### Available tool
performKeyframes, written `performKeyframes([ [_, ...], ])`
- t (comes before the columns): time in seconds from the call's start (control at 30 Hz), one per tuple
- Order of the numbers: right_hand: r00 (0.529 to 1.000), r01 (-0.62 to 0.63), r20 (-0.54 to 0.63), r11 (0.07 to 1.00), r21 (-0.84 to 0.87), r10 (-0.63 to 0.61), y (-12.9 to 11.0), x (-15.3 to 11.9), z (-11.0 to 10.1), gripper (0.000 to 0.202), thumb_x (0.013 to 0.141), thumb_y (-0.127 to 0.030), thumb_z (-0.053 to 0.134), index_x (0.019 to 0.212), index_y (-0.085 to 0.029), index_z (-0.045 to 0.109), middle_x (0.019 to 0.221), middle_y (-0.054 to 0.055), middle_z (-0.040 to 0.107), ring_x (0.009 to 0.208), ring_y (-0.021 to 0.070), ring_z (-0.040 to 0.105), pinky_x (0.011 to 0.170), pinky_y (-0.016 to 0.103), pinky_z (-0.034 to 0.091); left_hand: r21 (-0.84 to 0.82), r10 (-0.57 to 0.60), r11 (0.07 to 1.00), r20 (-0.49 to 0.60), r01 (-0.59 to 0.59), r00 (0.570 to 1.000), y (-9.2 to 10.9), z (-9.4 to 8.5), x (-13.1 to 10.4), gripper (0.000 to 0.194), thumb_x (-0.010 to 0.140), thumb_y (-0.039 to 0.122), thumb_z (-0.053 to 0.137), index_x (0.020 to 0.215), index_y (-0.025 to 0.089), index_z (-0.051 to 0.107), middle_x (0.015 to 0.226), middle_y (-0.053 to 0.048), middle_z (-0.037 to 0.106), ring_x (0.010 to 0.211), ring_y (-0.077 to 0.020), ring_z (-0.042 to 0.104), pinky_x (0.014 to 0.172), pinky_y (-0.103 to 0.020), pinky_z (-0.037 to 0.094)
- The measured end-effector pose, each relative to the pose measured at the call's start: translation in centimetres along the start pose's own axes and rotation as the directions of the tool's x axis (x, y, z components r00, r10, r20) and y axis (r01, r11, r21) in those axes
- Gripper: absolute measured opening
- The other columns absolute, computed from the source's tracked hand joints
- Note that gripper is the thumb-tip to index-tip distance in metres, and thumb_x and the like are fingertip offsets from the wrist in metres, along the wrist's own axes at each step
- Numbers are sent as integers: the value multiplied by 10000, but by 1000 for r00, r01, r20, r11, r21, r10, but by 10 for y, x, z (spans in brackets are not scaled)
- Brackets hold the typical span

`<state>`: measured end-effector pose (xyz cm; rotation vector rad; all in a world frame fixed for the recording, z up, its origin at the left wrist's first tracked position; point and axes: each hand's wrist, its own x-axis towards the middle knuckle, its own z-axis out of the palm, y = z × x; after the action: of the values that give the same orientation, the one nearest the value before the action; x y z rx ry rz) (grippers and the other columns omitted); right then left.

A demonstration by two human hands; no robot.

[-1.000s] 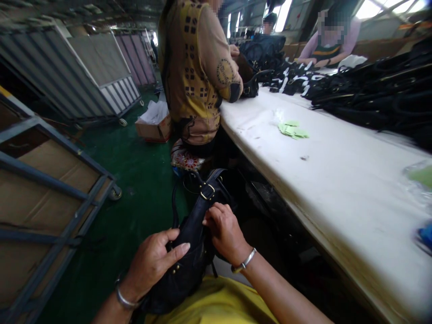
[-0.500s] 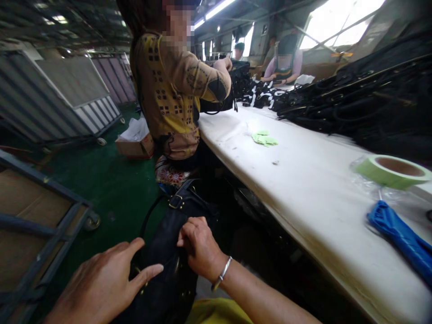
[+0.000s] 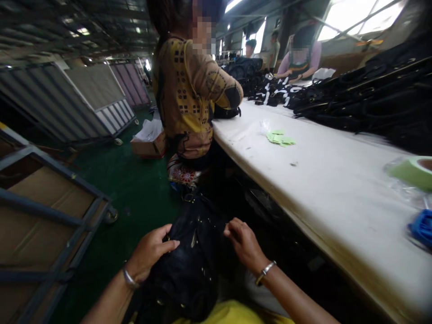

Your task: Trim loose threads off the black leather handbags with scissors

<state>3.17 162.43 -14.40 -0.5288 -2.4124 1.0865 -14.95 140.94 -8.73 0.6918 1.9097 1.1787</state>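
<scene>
A black bag (image 3: 192,252) with small gold-coloured metal fittings lies across my lap, below the table's near edge. At its left side, my left hand (image 3: 151,249) grips the edge, with the thumb on top of the dark material. My right hand (image 3: 245,245) is closed at the bag's right side, fingers curled in a pinch on its dark edge. The fingertips there are partly lost against the dark background. Each wrist wears a silver bangle.
A white-topped table (image 3: 320,189) runs along my right, bearing green paper pieces (image 3: 280,138), a green tape roll (image 3: 413,173), a blue object (image 3: 421,227) and piled black bags (image 3: 381,90). A co-worker (image 3: 189,99) sits ahead. A wheeled metal cart (image 3: 50,211) stands left.
The bag has turned and spread between my hands. My left hand has moved forward and right onto its edge; my right hand has shifted right. The view has swung left.
</scene>
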Motion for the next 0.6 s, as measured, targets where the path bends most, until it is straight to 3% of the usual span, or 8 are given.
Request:
performKeyframes([
  [0.1, 999, -41, -30, 999, 17, 42, 31, -4, -4, 288, 955, -269, 425, 723, -187, 576, 734, 20, 551, 677, 171, 533, 644, 310, 396, -416, -73, 908, -21, 58, 997, -20, -11, -12, 404, 716, 304, 746, 1080, 180, 620, 928, -36, 697, 782, -208, 644, 724, -305, 499],
  [0.2, 998, -55, -43, 998, 30, 56, 43, -6, -1, 199, 903, -200, 467, 746, -183, 588, 755, 22, 559, 677, 166, 537, 640, 309, 421, -610, -163, 792, -150, 39, 975, -39, -20, -26, 492, 594, 247, 839, 1045, 201, 648, 918, -36, 711, 783, -219, 667, 685, -289, 530],
  [0.23, 997, -54, -44, 998, 37, 56, 43, -6, 1, 110, 847, -141, 508, 797, -183, 596, 794, 21, 569, 682, 158, 537, 646, 304, 433, -639, -192, 769, -194, 25, 962, -44, -22, -30, 517, 555, 231, 860, 1031, 204, 660, 919, -39, 715, 808, -232, 674, 684, -287, 540],
  [0.27, 998, -51, -39, 998, 45, 52, 41, -5, 3, 148, 786, -83, 537, 868, -185, 605, 844, 20, 579, 687, 150, 539, 653, 297, 446, -658, -218, 753, -229, 13, 949, -48, -24, -35, 539, 519, 218, 876, 1017, 205, 670, 921, -43, 720, 837, -248, 678, 691, -292, 550],
  [0.37, 999, -34, 4, 997, 73, 34, 33, 2, 14, 435, 687, 15, 560, 1061, -201, 611, 961, 28, 593, 699, 130, 553, 676, 285, 478, -698, -264, 716, -283, -8, 922, -56, -27, -46, 560, 464, 193, 896, 985, 202, 691, 939, -55, 730, 903, -295, 679, 743, -341, 578],
  [0.6, 992, -18, 127, 990, 136, 0, 15, 5, 48, 399, 791, -81, 601, 1181, -165, 583, 1048, 89, 613, 719, 145, 585, 703, 326, 508, -720, -259, 689, -354, -85, 899, -54, -19, -56, 462, 522, 122, 802, 971, 168, 705, 917, -79, 735, 944, -323, 682, 840, -411, 574],
])
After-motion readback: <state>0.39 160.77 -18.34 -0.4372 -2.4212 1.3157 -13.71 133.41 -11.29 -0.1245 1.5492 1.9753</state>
